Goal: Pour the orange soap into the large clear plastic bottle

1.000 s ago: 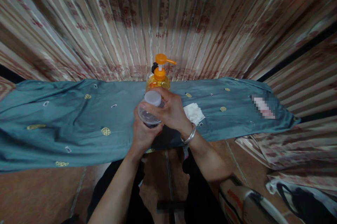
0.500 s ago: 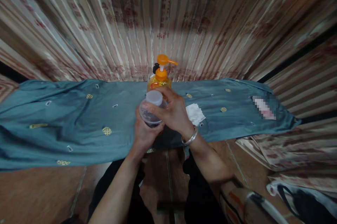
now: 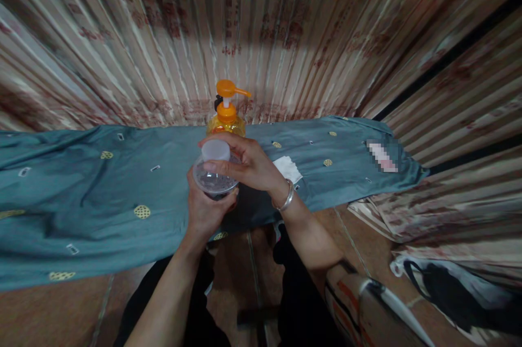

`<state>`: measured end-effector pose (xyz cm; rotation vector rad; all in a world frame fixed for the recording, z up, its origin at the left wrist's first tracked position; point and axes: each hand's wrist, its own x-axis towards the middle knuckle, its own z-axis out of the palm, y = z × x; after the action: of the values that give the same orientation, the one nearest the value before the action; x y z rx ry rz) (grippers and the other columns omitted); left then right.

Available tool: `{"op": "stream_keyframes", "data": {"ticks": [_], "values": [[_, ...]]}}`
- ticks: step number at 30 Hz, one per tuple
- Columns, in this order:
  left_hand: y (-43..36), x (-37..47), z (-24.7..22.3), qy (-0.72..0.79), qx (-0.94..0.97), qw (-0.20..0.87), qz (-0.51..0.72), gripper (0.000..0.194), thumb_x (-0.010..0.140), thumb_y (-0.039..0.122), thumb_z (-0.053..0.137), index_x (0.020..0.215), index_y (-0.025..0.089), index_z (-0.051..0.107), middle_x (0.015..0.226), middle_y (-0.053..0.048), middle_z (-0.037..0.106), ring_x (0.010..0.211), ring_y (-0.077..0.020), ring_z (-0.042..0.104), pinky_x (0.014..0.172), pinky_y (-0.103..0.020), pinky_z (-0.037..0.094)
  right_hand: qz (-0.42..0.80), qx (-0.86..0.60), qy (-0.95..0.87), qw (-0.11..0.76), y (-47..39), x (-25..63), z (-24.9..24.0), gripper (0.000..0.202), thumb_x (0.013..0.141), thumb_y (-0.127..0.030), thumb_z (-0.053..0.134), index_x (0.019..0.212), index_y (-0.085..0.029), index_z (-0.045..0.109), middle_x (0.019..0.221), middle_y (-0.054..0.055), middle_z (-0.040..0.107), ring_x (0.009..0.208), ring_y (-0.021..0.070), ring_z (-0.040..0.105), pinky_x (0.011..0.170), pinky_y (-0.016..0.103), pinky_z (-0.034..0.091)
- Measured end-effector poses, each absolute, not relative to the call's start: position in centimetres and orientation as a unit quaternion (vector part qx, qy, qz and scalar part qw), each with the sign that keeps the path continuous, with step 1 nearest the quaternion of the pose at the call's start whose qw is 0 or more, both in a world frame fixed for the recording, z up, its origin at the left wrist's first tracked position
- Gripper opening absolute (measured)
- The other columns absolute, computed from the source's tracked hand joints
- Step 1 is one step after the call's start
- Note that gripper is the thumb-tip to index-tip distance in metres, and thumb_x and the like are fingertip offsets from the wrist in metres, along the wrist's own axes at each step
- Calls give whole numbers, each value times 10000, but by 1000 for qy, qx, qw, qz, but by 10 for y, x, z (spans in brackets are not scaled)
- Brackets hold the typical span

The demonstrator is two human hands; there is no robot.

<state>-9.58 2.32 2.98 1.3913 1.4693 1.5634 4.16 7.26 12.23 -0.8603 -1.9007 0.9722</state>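
Note:
A clear plastic bottle with a domed top (image 3: 210, 181) is held up over the cloth-covered table. My left hand (image 3: 207, 211) wraps round its body from below and the left. My right hand (image 3: 248, 165) grips the white cap (image 3: 216, 150) on its top, thumb on the near side and fingers on the far side. The cap sits on the bottle. Just behind stands a yellow pump bottle (image 3: 225, 125) with an orange pump head (image 3: 226, 87), its lower part hidden by my right hand. A silver bangle (image 3: 287, 197) is on my right wrist.
A crumpled white tissue (image 3: 287, 169) lies on the teal patterned cloth (image 3: 163, 189), right of my hands. Farther right is a blurred-out pinkish item (image 3: 382, 156). A pleated curtain (image 3: 261, 64) hangs behind the table. A black bag (image 3: 452, 290) lies low at the right.
The whole view has shifted, so the table things and both hands appear farther left. My hands keep the same hold on the bottle and its cap.

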Motion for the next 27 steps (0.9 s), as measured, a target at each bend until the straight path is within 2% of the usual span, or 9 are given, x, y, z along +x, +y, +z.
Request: {"op": "stream_keyframes", "data": {"ticks": [3, 7, 12, 15, 19, 22, 27], "values": [[23, -97, 32, 556, 525, 281, 580, 852, 565, 337, 892, 1310, 236, 491, 1191, -103, 703, 988, -289, 741, 850, -436, 616, 336, -379, -748, 428, 65, 39, 125, 560, 787, -617, 848, 1208, -280, 696, 1225, 21, 756, 1114, 232, 723, 978, 352, 590], [21, -97, 33, 562, 523, 282, 575, 837, 557, 358, 898, 1285, 249, 499, 1177, -108, 708, 1012, -319, 736, 875, -473, 610, 274, -436, -730, 449, 55, 35, 127, 592, 756, -575, 895, 1217, -276, 675, 1233, 51, 742, 1141, 259, 717, 1005, 395, 574], [21, -97, 35, 575, 510, 288, 572, 871, 541, 384, 898, 1303, 248, 499, 1183, -111, 713, 1001, -312, 744, 863, -459, 618, 290, -428, -735, 438, 55, 37, 129, 484, 831, -613, 816, 1153, -280, 676, 1184, 32, 760, 1100, 232, 720, 973, 358, 581], [22, -97, 36, 573, 512, 289, 571, 859, 531, 365, 886, 1289, 227, 506, 1189, -115, 719, 1006, -305, 747, 859, -442, 619, 291, -383, -764, 430, 56, 41, 130, 430, 876, -593, 775, 1154, -279, 679, 1201, 33, 760, 1118, 230, 717, 1010, 359, 570], [21, -97, 36, 575, 521, 280, 565, 847, 539, 341, 870, 1291, 228, 498, 1118, -79, 723, 931, -282, 745, 807, -421, 617, 264, -395, -759, 445, 54, 39, 129, 568, 836, -596, 812, 1266, -265, 646, 1310, 75, 729, 1197, 265, 698, 1070, 384, 548], [21, -98, 36, 581, 523, 277, 559, 846, 543, 335, 866, 1296, 229, 495, 1080, -62, 718, 922, -277, 739, 814, -422, 612, 248, -436, -737, 453, 54, 35, 126, 640, 779, -608, 859, 1262, -249, 638, 1259, 91, 732, 1190, 295, 700, 1052, 429, 564], [22, -98, 36, 577, 519, 279, 565, 882, 527, 349, 861, 1313, 204, 487, 1163, -104, 704, 965, -290, 730, 836, -443, 607, 234, -443, -745, 441, 55, 34, 127, 481, 828, -554, 832, 1186, -284, 657, 1217, 55, 736, 1182, 278, 696, 1048, 439, 575]]}}
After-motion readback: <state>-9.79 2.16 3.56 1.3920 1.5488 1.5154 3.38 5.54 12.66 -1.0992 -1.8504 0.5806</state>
